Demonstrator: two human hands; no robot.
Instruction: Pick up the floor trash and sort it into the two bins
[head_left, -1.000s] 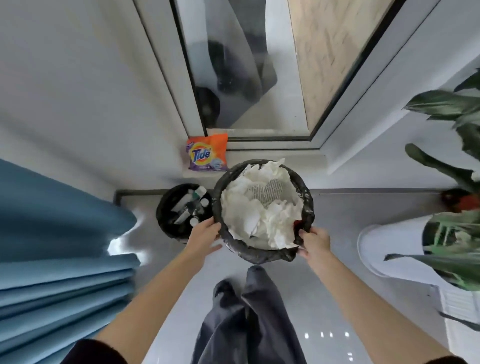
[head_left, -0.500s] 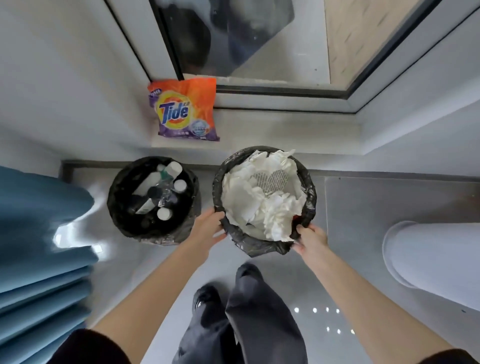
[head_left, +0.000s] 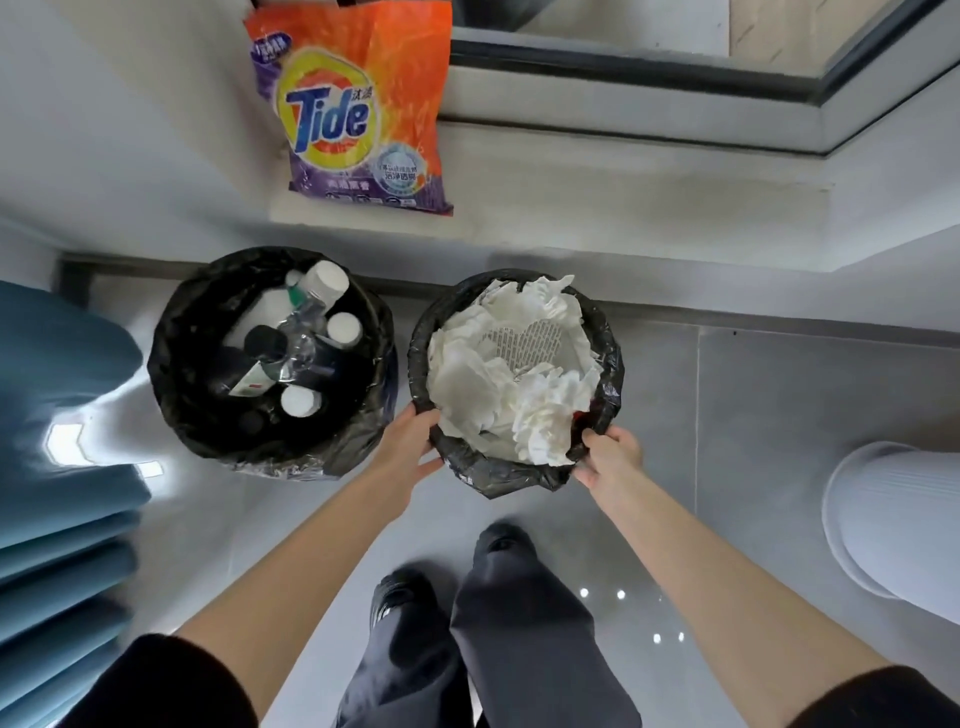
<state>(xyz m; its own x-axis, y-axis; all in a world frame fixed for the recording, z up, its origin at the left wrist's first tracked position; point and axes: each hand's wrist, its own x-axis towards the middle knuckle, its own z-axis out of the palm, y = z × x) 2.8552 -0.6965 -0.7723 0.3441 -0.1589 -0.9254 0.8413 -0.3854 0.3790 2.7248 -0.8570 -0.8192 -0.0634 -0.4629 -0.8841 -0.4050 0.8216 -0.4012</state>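
Two round bins lined with black bags stand side by side on the grey floor. The left bin (head_left: 192, 384) holds several plastic bottles (head_left: 298, 338). Crumpled white paper (head_left: 519, 374) fills the right bin (head_left: 608, 358). My left hand (head_left: 413, 441) grips the right bin's near-left rim. At its near-right rim, my right hand (head_left: 610, 457) curls round the edge.
An orange Tide detergent bag (head_left: 358, 109) leans on the white sill behind the bins. Blue curtain folds (head_left: 57, 467) hang at the left. A white ribbed pot (head_left: 893, 525) stands at the right. My legs and a dark shoe (head_left: 400, 597) are below the bins.
The right bin has come down beside the left bin, with both hands still on its rim. The camera has tilted down and closer, so the plant has left the view.
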